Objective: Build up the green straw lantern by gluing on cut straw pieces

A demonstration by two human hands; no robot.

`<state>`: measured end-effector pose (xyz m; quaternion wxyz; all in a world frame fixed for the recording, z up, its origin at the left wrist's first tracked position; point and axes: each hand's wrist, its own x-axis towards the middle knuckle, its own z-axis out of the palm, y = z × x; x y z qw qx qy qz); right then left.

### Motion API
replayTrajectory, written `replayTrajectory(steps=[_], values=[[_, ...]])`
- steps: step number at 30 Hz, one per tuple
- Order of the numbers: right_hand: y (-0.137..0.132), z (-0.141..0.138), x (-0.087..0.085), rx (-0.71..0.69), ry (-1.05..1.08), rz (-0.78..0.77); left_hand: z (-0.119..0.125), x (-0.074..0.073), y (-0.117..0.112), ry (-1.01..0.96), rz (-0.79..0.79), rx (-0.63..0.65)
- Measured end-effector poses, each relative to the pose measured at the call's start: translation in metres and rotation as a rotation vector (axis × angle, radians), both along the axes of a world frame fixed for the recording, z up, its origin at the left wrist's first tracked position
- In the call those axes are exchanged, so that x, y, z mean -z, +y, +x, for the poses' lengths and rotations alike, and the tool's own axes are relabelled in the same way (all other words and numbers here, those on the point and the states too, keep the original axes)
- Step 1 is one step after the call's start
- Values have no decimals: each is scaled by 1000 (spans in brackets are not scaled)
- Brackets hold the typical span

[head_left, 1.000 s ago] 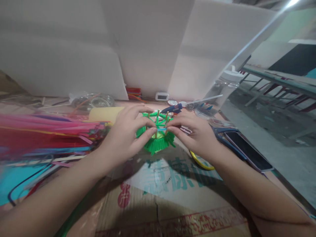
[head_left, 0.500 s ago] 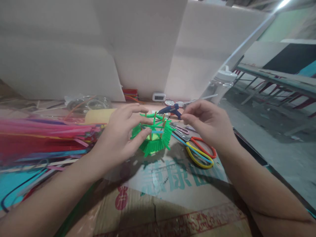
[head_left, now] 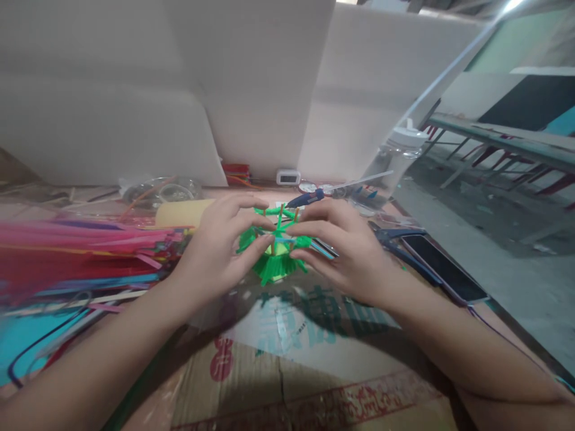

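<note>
A small green craft (head_left: 277, 267) of fuzzy pipe cleaners with upright brown sticks stands on the cardboard. Across its near side runs a short light-blue strip (head_left: 282, 240). My left hand (head_left: 220, 239) grips the craft's left side, thumb by the blue strip's left end and fingers bent over the top. On the right side, my right hand (head_left: 348, 248) closes its thumb and fingers around the craft near the strip's other end. Its fingertips partly hide the green fringe. Just behind is a dark blue glue gun (head_left: 308, 198), partly covered by my right hand.
Bundles of pink and red pipe cleaners (head_left: 85, 245) lie at left, beside a yellow roll (head_left: 182, 212). A phone (head_left: 444, 269) and dark-handled pliers (head_left: 404, 242) lie at right. A clear lidded jar (head_left: 395, 161) and small white digital clock (head_left: 288, 177) stand behind. White boards (head_left: 260, 90) rise at the back.
My right hand has moved left and down onto the craft, now covering the scissors. The phone and pliers have come into sight behind it. My left hand has stayed on the craft.
</note>
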<state>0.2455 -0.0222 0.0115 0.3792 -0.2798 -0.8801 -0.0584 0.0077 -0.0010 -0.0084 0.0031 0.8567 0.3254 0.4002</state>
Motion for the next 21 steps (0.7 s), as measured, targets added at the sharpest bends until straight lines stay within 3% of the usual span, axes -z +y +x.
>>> replayTrajectory(steps=[5,21], values=[[6,-13,13,64,-55,60,1,1,1,-4,-1,-12],[8,-14,21,56,-55,97,1,-1,1,8,4,-2]])
